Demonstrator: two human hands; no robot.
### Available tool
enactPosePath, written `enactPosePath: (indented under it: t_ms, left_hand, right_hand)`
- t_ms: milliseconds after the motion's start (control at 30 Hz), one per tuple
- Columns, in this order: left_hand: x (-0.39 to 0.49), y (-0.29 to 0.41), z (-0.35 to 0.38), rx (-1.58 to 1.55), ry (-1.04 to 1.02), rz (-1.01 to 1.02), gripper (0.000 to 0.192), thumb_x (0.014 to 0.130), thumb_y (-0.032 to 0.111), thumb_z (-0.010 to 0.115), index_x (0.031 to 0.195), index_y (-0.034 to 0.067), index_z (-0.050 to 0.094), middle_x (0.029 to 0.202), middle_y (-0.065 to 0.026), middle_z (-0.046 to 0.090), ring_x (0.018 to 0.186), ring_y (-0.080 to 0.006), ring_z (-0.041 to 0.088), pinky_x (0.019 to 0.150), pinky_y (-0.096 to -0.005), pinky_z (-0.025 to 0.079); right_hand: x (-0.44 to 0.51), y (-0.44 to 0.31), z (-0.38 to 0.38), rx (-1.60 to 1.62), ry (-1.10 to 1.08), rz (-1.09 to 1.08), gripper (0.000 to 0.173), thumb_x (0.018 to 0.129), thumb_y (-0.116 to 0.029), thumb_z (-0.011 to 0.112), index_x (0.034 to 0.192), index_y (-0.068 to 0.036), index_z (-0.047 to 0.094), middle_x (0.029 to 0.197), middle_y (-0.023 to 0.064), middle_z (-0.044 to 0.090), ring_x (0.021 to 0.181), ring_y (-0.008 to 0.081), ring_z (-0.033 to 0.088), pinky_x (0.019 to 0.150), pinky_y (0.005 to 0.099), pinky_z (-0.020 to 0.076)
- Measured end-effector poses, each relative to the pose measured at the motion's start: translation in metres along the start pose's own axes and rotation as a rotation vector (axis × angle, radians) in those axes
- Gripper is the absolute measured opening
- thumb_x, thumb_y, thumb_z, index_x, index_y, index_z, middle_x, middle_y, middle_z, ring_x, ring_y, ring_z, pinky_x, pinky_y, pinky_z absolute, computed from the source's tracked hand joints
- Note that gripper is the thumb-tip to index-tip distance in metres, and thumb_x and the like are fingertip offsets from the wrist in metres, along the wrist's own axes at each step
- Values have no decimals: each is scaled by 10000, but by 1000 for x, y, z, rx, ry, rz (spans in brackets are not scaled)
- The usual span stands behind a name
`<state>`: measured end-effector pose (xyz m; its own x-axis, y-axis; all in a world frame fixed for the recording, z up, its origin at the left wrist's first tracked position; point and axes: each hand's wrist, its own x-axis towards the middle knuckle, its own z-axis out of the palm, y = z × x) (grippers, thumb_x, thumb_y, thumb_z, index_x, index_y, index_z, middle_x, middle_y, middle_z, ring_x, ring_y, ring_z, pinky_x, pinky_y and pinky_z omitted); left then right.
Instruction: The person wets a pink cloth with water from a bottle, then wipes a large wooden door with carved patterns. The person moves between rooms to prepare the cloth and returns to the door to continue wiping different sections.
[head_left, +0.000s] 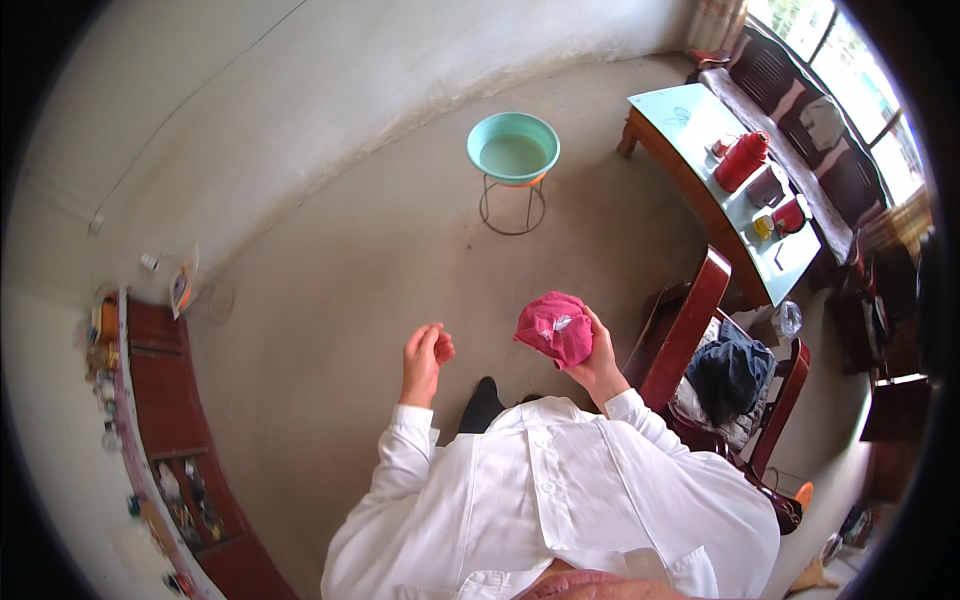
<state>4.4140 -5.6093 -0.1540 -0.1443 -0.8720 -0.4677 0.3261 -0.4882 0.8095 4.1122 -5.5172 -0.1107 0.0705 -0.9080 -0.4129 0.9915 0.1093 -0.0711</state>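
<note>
My right hand (604, 365) grips a dark pink fabric article (555, 328) with a white mark on its front. The fabric is bunched into a rounded shape; its exact kind is unclear. My fingers lie partly hidden behind it. To its left, my left hand (427, 361) is raised apart from the fabric, its fingers loosely curled together and no object seen in it. Beyond both hands, a turquoise plastic basin (514, 148) with cloudy liquid inside rests on a thin metal stand (513, 226).
At right stand a glass-topped table (679, 120) with a red thermos (741, 161) and other vessels, and a dark wooden armchair (686, 337) holding dark blue clothing (731, 367). A wooden bench (806, 127) backs the window. Along the left wall runs a red-brown cabinet (161, 390).
</note>
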Motion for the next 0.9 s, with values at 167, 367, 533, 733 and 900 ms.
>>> enactPosePath:
  t_ms: [167,367,533,733,900]
  left_hand:
    - [189,33,88,241,-253,-5,223,1048,171,611,1203,15,652,1003,-60,702,850,-132,687,746,-282,598]
    - [385,3,172,328,-276,-66,257,1042,193,634,1209,1,665,1050,-65,711,879,-134,690,751,-273,590]
    - [507,-41,212,472,-177,-193,280,1033,229,657,1200,7,689,990,-41,713,806,-127,677,691,-259,571]
    - [651,-92,212,1027,-132,25,324,893,189,713,1172,25,729,1063,-177,755,940,-311,735,901,-402,577]
    - [749,-117,234,1464,-193,210,482,847,125,740,1312,46,639,1304,-225,638,1217,-404,601,1069,-466,483]
  right_hand:
    - [70,-51,22,60,61,-214,440,1067,-358,501,1386,-63,572,1385,146,640,1260,348,621,1105,524,492]
    - [166,-130,18,137,217,-303,451,1069,-380,497,1390,-72,571,1389,144,636,1270,350,616,1111,529,488]
    - [257,-188,31,124,199,-338,471,1065,-398,504,1400,-72,563,1404,141,626,1273,348,613,1114,521,486]
    - [337,-217,42,177,333,-406,474,1070,-398,498,1409,-72,551,1407,140,622,1281,346,608,1124,524,478]
    - [381,-222,18,301,487,-473,482,1072,-397,493,1416,-64,546,1410,149,620,1286,352,603,1136,530,465]
